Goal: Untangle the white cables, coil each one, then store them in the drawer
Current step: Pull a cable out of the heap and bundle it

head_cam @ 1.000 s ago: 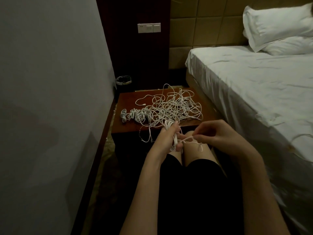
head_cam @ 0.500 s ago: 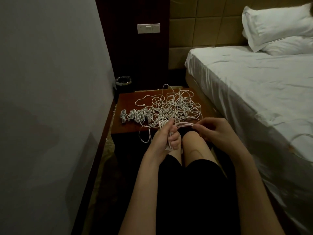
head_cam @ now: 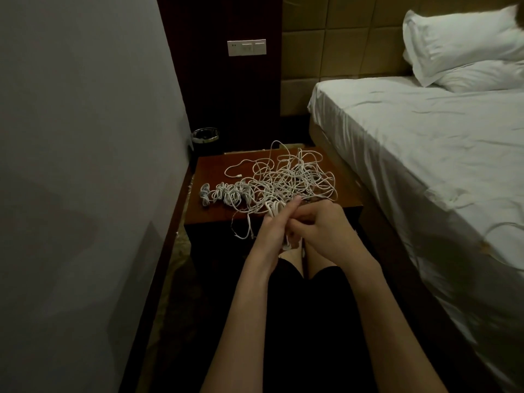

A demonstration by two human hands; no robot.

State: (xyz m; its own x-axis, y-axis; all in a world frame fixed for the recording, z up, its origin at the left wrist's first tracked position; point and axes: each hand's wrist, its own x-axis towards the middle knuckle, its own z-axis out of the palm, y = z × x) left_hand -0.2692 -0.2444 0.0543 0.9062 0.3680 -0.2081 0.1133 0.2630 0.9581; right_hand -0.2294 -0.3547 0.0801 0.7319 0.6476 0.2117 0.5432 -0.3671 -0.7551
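Fingers of the left hand (head_cam: 273, 228), just below the middle of the frame, are being kept curled round a small coil of white cable (head_cam: 274, 211), with the index finger stretched up beside the loops. Touching it on the right, the right hand (head_cam: 320, 229) is being held with fingers bent, apparently pinching the strand being wound (the pinch itself is hidden behind the knuckles). Above both hands, the tangle of white cables (head_cam: 289, 180) is being left spread on the wooden nightstand (head_cam: 209, 168), with several finished bundles (head_cam: 224, 194) lying at its left end and one loose end (head_cam: 243, 234) hanging over the front edge. No drawer is being shown open. For a neat coil, even loops should probably be laid with light tension, and slack fed gently so knots in the tangle are not being pulled tighter.
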